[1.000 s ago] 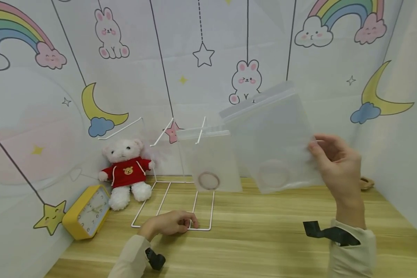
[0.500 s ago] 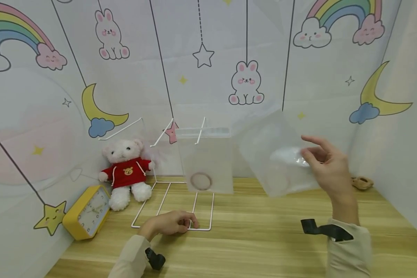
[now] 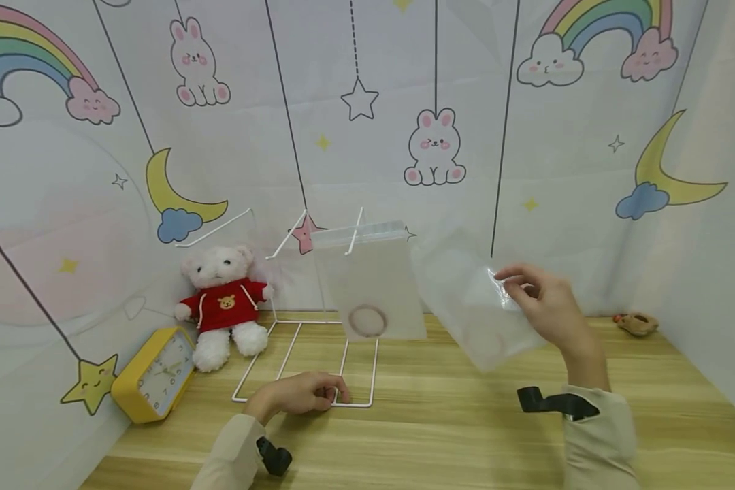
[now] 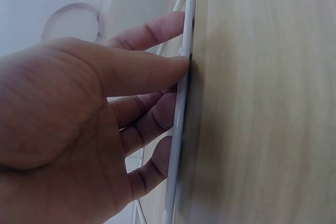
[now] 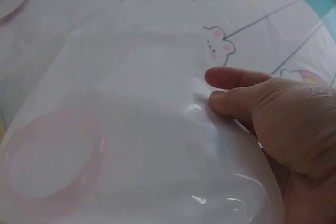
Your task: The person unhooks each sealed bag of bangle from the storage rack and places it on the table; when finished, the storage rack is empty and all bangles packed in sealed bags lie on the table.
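Observation:
My right hand (image 3: 545, 303) pinches a translucent plastic bag (image 3: 459, 299) by its right edge between thumb and fingers. The bag hangs tilted, and a faint pink ring shows low on it in the right wrist view; I cannot tell whether it is printed or inside. Left of it a second zip bag (image 3: 380, 286), with a darker ring near its bottom, hangs at the right prong of a white wire rack (image 3: 373, 371). My left hand (image 3: 303, 393) holds the rack's front base wire, thumb and fingers against the rod (image 4: 179, 103) in the left wrist view.
A white teddy bear (image 3: 226, 303) in a red hoodie sits behind the rack's left side. Beside it stands a yellow alarm clock (image 3: 153, 374). A small brown object (image 3: 637, 324) lies at the table's back right. A patterned cloth wall (image 3: 367, 163) closes off the back.
My right hand has moved left and down, bringing its bag lower, so its zip top no longer stands up high. The hanging bag has swung slightly. My left hand has stayed in place.

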Motion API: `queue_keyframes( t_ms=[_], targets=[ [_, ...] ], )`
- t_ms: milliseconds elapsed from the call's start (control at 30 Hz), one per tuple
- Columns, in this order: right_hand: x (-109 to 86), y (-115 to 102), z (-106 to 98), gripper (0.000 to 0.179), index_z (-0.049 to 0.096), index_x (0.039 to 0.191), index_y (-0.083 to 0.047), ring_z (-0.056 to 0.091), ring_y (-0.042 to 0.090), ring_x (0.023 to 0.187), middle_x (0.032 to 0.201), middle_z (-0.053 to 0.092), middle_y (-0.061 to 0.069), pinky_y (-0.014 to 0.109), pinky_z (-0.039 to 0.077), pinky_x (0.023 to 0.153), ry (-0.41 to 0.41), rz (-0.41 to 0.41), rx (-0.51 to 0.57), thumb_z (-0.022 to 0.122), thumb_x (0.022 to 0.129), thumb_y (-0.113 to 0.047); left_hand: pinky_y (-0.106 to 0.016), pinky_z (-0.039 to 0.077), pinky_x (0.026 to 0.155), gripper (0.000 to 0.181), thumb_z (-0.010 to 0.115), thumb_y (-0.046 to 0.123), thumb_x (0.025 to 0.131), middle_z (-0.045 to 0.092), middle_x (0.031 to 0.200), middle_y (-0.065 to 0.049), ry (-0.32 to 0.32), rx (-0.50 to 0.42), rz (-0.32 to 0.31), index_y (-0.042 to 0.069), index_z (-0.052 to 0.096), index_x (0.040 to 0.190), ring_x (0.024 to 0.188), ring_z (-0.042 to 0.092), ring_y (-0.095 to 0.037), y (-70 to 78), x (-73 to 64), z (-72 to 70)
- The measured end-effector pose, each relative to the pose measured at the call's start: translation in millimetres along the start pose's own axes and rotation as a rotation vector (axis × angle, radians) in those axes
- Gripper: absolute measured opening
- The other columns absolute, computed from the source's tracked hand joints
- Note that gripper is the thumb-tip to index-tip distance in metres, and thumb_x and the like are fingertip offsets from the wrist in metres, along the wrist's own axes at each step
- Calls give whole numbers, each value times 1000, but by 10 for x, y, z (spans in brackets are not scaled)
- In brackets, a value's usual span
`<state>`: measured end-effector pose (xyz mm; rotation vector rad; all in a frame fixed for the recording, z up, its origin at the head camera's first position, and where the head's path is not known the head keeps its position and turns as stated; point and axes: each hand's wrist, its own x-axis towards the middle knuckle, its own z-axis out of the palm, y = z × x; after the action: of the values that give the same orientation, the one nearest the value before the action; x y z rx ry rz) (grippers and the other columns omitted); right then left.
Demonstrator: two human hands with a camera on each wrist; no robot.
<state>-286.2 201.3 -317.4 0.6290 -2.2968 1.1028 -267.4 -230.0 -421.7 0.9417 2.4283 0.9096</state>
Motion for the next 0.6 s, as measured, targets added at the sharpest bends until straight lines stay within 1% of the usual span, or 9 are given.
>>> queue_keyframes(
  t_ms=[133,267,367,467,533,600],
  targets=[
    [15,60,92,16,73,104,-5,64,13,86,101,72,12,17,47,70,-55,-30,-12,59,98,0,-22,36,64,26,55,-7,94,53,83,-3,-3,-1,0,11,66,110,71,45,-11,-11,4,-1],
    [27,139,181,18,75,103,-3,63,23,98,104,72,13,16,47,74,-95,-35,-3,59,97,3,-22,36,65,27,55,-7,94,53,84,-3,-4,0,-3,11,66,110,72,45,-11,-28,8,1],
    [24,225,241,18,75,104,-1,62,28,103,107,71,15,16,48,75,-122,-1,15,59,96,4,-22,36,65,27,55,-7,94,53,84,-2,-6,6,-2,11,66,110,72,46,-10,-40,13,6],
    [13,324,303,18,74,105,-1,61,31,108,111,71,17,17,48,77,-144,46,21,59,96,3,-21,36,65,28,55,-7,94,53,83,-1,-7,11,-3,12,67,110,72,45,-8,-48,16,10],
    [5,380,340,19,74,105,0,60,32,111,113,70,18,21,50,81,-151,72,23,58,97,3,-21,36,65,28,55,-7,94,53,83,0,-6,11,-8,12,67,110,71,45,-7,-48,14,11],
    [-5,426,374,19,74,106,0,59,35,116,115,69,19,28,51,87,-159,96,25,58,97,3,-21,37,64,28,55,-7,94,53,83,1,-5,11,-10,12,67,110,71,45,-7,-47,11,11]
  ],
)
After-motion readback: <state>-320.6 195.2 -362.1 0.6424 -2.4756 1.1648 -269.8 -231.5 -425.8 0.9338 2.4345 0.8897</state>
